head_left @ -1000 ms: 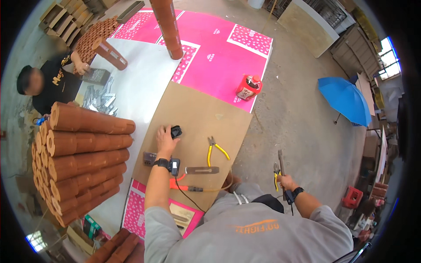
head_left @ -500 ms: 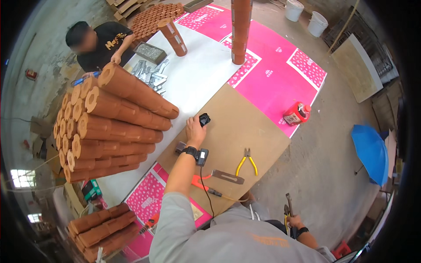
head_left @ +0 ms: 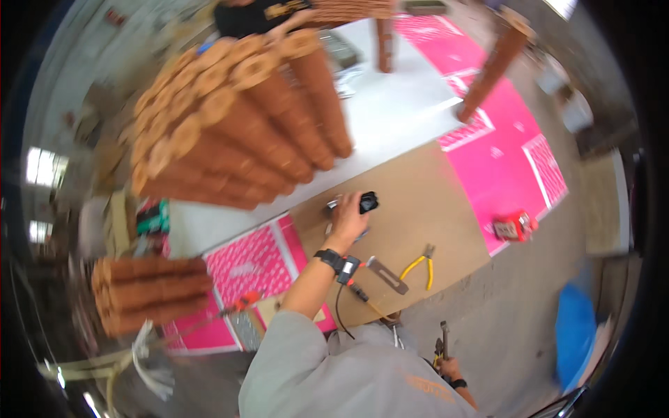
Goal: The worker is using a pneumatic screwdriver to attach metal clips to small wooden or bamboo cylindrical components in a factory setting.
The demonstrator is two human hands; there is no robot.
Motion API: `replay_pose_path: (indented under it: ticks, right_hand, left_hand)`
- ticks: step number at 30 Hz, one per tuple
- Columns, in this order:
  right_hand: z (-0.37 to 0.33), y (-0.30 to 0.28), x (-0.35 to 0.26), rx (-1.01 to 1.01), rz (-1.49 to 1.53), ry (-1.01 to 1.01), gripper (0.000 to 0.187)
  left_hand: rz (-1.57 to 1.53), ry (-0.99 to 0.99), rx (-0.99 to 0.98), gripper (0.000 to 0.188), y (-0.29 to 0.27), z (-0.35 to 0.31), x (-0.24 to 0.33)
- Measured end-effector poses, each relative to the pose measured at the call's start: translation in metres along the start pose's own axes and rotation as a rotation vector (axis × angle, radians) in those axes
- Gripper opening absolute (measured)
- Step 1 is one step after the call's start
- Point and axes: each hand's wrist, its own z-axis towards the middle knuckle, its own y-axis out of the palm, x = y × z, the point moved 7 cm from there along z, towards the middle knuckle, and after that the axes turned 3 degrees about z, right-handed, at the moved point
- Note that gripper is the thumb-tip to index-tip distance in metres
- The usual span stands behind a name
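Observation:
My left hand (head_left: 348, 219) is over the brown board (head_left: 418, 181), its fingers curled around a small black object (head_left: 368, 203) whose kind is blurred. A black strap with a small corded device (head_left: 343, 267) circles my left wrist. Beside that wrist lie a slotted metal blade (head_left: 387, 276) and yellow-handled pliers (head_left: 421, 270), their handles spread. Low at my side, my right hand (head_left: 449, 368) is closed around a dark metal-headed tool (head_left: 444, 333) and a yellow-handled tool (head_left: 437, 352); the exact kind of both is unclear.
Brown cylinders (head_left: 251, 115) are stacked high on the white tabletop (head_left: 408, 90); one tall column (head_left: 491, 70) stands farther right. A smaller cylinder pile (head_left: 150, 292) sits at left. A red container (head_left: 514, 227) is near the right edge. Another person (head_left: 254, 17) works across the stack.
My view has swung, shifting the table and stack right and turning them. My left hand stays around the black object over the board; the right still grips its tools.

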Motion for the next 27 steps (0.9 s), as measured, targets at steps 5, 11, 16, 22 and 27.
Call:
replay_pose_path:
  ticks: [5, 11, 16, 22, 27]
  right_hand:
    - [0.023, -0.032, -0.03, -0.055, -0.211, -0.079, 0.033]
    - [0.029, -0.061, -0.102, -0.091, -0.401, -0.081, 0.027]
    - [0.082, -0.063, -0.11, -0.276, -0.516, -0.318, 0.024]
    - [0.075, -0.059, -0.111, -0.167, -0.773, -0.53, 0.03]
    - [0.068, -0.049, -0.086, 0.057, -0.677, -0.19, 0.042]
  left_hand:
    - [-0.004, -0.186, 0.144, 0.057, -0.077, -0.063, -0.066]
    - [0.12, -0.488, 0.366, 0.054, -0.198, -0.143, -0.156]
    - [0.09, -0.612, 0.438, 0.052, -0.236, -0.183, -0.199]
    - [-0.013, -0.425, 0.358, 0.055, -0.189, -0.169, -0.152]
    - [-0.104, -0.276, 0.263, 0.045, -0.155, -0.169, -0.113]
